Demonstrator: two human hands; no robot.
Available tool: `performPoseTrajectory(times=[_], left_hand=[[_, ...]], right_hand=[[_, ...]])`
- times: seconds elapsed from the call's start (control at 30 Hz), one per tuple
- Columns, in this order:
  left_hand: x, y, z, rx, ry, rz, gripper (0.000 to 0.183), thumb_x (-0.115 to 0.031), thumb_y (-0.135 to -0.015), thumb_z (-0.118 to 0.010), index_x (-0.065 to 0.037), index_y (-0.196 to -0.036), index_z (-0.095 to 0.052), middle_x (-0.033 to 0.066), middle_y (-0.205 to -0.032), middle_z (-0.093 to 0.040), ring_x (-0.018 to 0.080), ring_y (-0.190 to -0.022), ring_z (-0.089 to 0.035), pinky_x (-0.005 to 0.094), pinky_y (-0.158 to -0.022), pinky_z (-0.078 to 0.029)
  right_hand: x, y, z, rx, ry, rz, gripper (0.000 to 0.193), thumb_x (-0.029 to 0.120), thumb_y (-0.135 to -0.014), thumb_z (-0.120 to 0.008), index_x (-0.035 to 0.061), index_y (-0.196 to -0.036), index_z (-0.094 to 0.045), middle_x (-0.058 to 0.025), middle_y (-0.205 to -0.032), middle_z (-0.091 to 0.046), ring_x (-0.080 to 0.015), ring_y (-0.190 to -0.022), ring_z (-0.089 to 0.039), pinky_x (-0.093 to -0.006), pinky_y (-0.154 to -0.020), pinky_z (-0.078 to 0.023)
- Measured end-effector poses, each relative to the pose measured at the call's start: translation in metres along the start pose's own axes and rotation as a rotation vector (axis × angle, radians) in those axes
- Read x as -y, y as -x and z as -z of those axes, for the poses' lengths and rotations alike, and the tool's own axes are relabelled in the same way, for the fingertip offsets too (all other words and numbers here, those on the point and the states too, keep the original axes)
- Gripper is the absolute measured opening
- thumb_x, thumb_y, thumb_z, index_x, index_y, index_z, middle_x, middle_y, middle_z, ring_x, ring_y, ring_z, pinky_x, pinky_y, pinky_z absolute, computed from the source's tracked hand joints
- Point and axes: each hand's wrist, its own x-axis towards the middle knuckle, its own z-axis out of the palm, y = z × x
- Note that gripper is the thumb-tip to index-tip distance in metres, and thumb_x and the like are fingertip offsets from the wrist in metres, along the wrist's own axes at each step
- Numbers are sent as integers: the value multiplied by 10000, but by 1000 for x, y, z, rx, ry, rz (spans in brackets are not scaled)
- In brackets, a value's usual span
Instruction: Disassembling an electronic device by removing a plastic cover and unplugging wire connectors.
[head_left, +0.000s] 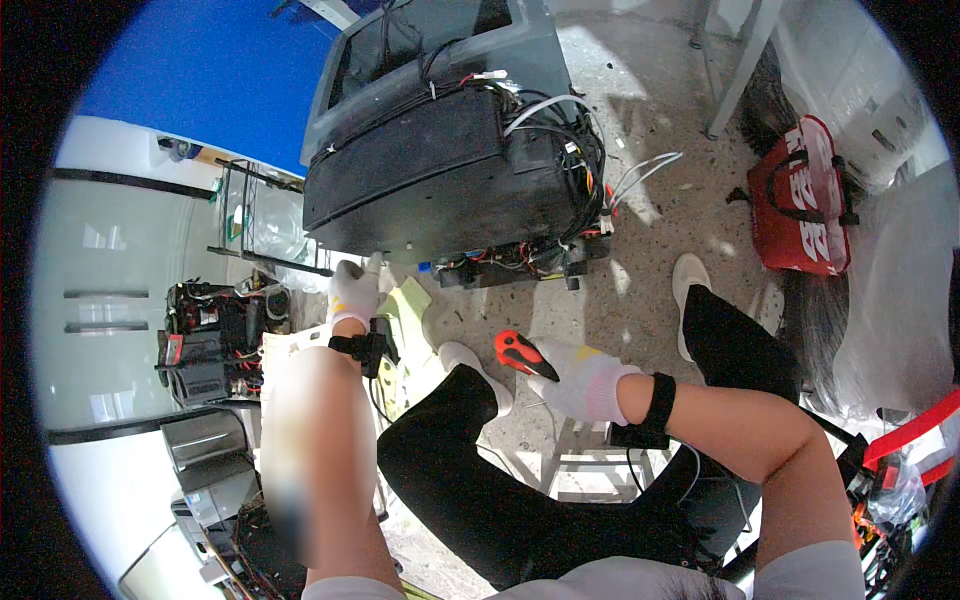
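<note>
A big black machine housing [410, 190] with a grey frame and bundled cables stands in front of me, its underside wiring showing along the near edge. My left hand [353, 292], in a white glove, reaches up to the housing's lower left edge; its fingers look curled against that edge, with the tips partly hidden. Closer to me, my right hand [585, 378], also gloved, is closed around a screwdriver [520, 354] with a red and black handle. Most of its shaft is out of sight. That hand hangs apart from the housing, above my knees.
Loose cables [640, 175] stick out at the housing's right. A red bag [800, 205] lies at the right beside plastic-wrapped items. Black equipment units [215, 340] and a wire rack [265, 215] are at the left. A small stool [590, 470] stands between my legs.
</note>
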Motion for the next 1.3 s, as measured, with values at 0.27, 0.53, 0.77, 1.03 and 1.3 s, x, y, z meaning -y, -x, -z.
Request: performPoseTrajectory(times=[0.27,0.53,0.77,1.03,1.3], left_hand=[[21,-1,21,122,756,37,481,-64,-799,-661,-85,-1212,-416,68,-998,-564,169,-880,-525,321,-768,-443],[29,83,77,591,212,-124,488,-221,-747,-750,62,-1094,-555,115,-1057,-629,182,-956,-591,310,-840,-477],[-13,213,97,1025,178,-328,517,-244,-769,-713,-4,-1194,-541,139,-1094,-631,208,-1011,-608,318,-889,-477],[-43,261,126,781,302,-592,334,-148,-822,-625,-16,-1126,-591,118,-1013,-660,203,-939,-642,303,-845,-489],[-54,277,58,741,468,-691,488,-162,-887,-435,-40,-1352,-355,204,-1234,-511,288,-1086,-552,367,-945,-415]], right_hand=[[11,16,9,0,-62,75,425,335,-857,-517,39,-1159,-469,-234,-968,-598,-400,-910,-575,-441,-783,-444],[17,47,-4,141,-156,362,440,332,-846,-547,70,-1193,-481,-220,-930,-613,-376,-864,-598,-418,-753,-460],[33,97,-24,170,-129,657,493,299,-845,-589,66,-1258,-453,-206,-997,-616,-348,-884,-623,-374,-797,-484],[41,177,-25,-149,128,550,506,187,-812,-625,23,-1256,-445,-227,-1058,-585,-360,-957,-591,-379,-816,-477],[27,189,-74,-22,256,359,509,265,-855,-575,36,-1284,-424,-255,-1076,-570,-394,-989,-569,-402,-865,-457]])
